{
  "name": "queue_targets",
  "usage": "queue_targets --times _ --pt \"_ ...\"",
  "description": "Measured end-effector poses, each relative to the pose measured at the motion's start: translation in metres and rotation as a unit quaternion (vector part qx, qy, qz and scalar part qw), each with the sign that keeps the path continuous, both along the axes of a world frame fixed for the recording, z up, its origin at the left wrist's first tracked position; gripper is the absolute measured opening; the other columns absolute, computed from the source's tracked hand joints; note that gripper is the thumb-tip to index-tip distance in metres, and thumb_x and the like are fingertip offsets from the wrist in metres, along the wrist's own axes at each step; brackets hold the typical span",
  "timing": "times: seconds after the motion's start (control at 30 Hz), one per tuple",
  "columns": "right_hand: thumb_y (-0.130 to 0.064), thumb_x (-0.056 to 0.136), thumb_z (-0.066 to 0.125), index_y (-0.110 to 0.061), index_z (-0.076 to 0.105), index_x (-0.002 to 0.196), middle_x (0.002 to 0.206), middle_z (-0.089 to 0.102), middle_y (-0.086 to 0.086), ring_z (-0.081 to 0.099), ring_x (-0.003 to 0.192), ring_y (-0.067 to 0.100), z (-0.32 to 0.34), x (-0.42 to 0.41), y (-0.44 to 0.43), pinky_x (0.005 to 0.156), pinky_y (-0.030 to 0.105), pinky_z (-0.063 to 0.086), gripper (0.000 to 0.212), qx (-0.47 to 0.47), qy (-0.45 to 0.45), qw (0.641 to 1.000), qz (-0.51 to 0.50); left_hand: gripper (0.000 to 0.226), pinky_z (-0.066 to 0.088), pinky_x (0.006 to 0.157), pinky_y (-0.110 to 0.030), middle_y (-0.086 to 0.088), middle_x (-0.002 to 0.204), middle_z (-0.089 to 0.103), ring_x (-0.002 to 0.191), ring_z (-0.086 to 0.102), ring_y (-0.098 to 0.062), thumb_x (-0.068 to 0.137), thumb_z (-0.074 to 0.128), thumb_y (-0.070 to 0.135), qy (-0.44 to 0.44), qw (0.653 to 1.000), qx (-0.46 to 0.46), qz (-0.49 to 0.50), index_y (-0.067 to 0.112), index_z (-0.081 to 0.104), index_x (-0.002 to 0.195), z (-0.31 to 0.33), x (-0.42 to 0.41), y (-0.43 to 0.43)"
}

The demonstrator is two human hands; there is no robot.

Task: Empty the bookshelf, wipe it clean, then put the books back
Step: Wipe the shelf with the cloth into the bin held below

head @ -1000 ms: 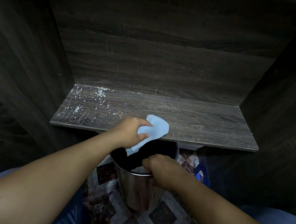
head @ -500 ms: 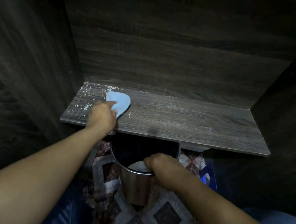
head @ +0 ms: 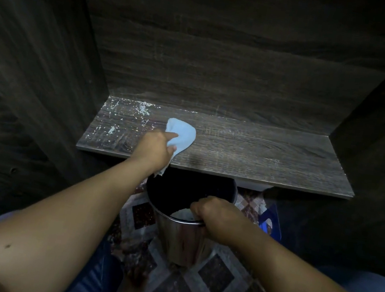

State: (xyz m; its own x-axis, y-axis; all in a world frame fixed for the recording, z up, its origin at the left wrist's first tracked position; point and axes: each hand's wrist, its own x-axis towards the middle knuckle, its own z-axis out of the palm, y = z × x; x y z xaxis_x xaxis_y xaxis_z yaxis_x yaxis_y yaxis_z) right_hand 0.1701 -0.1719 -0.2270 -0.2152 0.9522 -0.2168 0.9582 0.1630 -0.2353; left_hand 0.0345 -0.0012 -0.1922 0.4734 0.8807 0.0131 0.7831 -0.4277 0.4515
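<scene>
Presently the left hand [head: 154, 150] has drawn the cloth [head: 183, 134] back from the rear left corner of the shelf board [head: 272, 157], where it lay half a second ago among the white specks [head: 139, 111]; it now sits left of centre, about midway between the back panel and the front edge; a second ago the same cloth was at the front edge above the bin [head: 179, 241]. Assessment: this is a repeated sweep, out to the dirt and back toward the bin's mouth, so the wiping stage is under way and not complete; specks remain along the rear left and down the left side of the board; the right half looks largely free of them, though faint scuffs show. No books appear in this view, so emptying seems done for this compartment and the return of books is outstanding.

Fingers, left: curled round a bunched part of the cloth; the free part lies spread on the board ahead of the knuckles; a tail hangs off the front edge toward the bin. Fingers, right: the right hand [head: 216, 215] is clenched over the near rim of the bin, holding it just below and in front of the board's edge; it has not shifted over the last second. A pale scrap [head: 184, 213] lies inside the bin beside that hand; what it is cannot be told.
</scene>
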Motion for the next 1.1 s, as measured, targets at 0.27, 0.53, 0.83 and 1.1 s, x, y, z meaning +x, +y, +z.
queue_targets --times 0.27,0.53,0.83,1.1 --pt "-0.002 0.086 0.052 -0.007 0.059 0.103 0.103 0.059 0.015 0.056 0.100 0.033 0.004 0.003 -0.005 0.076 0.039 0.047 0.019 0.003 -0.013 1.000 -0.003 0.039 0.038 0.105 -0.028 -0.007 0.138 0.055 0.128 0.049 -0.024 0.091 0.063 0.031 0.002 0.994 -0.064 -0.085 0.031 0.059 0.130 0.003 0.015 -0.007" --pt "-0.005 0.087 0.052 -0.009 0.058 0.102 0.102 0.058 0.013 0.056 0.100 0.032 0.007 0.003 -0.005 0.075 0.039 0.047 0.017 -0.001 -0.024 1.000 -0.007 0.029 0.046 0.091 -0.024 0.007 0.110 0.069 0.105 0.062 -0.011 0.090 0.066 0.018 0.006 0.963 -0.184 -0.198 0.033 0.068 0.114 0.019 0.013 -0.011" --pt "-0.010 0.089 0.055 -0.012 0.059 0.106 0.104 0.059 0.012 0.057 0.100 0.033 0.002 0.005 -0.007 0.079 0.043 0.052 0.018 0.002 -0.020 1.000 -0.008 0.033 0.038 0.089 -0.019 -0.011 0.108 0.062 0.099 0.059 -0.023 0.088 0.064 0.007 -0.114 0.981 0.033 -0.154 0.015 0.068 0.120 0.027 0.012 0.001" --pt "-0.008 0.089 0.053 -0.010 0.059 0.106 0.105 0.060 0.012 0.056 0.102 0.033 0.004 0.006 -0.008 0.078 0.040 0.050 0.018 0.005 -0.023 1.000 -0.007 0.046 0.028 0.110 -0.034 -0.018 0.131 0.051 0.125 0.042 -0.034 0.092 0.056 0.007 0.004 0.988 0.005 -0.153 0.017 0.054 0.136 -0.011 0.012 0.001"
